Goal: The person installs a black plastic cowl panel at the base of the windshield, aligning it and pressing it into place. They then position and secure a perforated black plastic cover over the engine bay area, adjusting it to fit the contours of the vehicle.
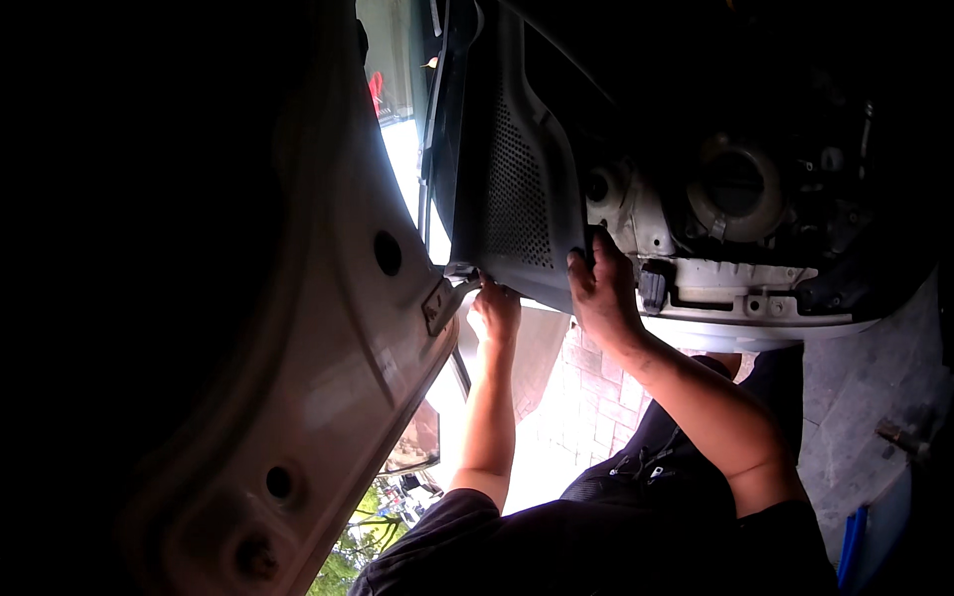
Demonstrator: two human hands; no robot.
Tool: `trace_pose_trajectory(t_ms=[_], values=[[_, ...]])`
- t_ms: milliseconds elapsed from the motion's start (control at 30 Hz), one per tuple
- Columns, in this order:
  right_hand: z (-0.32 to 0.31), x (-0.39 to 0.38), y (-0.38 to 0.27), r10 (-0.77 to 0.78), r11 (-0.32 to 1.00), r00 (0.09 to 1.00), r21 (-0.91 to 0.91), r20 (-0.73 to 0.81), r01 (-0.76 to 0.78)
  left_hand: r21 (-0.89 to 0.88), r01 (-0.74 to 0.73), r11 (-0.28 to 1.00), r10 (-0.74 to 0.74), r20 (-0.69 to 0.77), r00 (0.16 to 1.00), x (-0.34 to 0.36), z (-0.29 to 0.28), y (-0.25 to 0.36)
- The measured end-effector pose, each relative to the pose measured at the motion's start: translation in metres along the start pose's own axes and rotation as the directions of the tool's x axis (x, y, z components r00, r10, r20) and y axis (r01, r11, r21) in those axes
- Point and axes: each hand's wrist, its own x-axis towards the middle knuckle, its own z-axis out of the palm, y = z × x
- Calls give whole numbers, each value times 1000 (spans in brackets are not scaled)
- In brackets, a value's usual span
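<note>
A black plastic cowl panel (556, 189) with a perforated grille runs from the top of the view down to both hands. My right hand (604, 298) is closed on its lower right edge, the thumb on the near face and the other fingers partly hidden behind it. My left hand (494, 310) is closed at the panel's lower left corner, beside the hood hinge (452, 296). Its fingertips meet the corner, and what exactly they pinch is too dark to make out.
The raised light-coloured hood (328, 368) fills the left side. On the right lies the dark engine bay, with a round strut mount (737, 189) and the pale fender edge (755, 326). Paving (601, 387) shows below the hands; a blue object (852, 546) stands lower right.
</note>
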Motion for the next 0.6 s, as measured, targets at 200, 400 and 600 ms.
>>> trace_pose_trajectory(t_ms=[200, 400, 600], values=[[-11, 2, 9, -30, 999, 999, 36, 14, 30, 230, -236, 944, 271, -136, 953, 10, 6, -23], [-15, 1, 7, -42, 998, 999, 37, 3, 41, 304, -163, 939, 161, 32, 986, 9, 6, -20], [-19, 2, 7, 22, 1000, 999, 9, 41, -22, 404, -150, 902, 130, 77, 988, 13, 4, -16]])
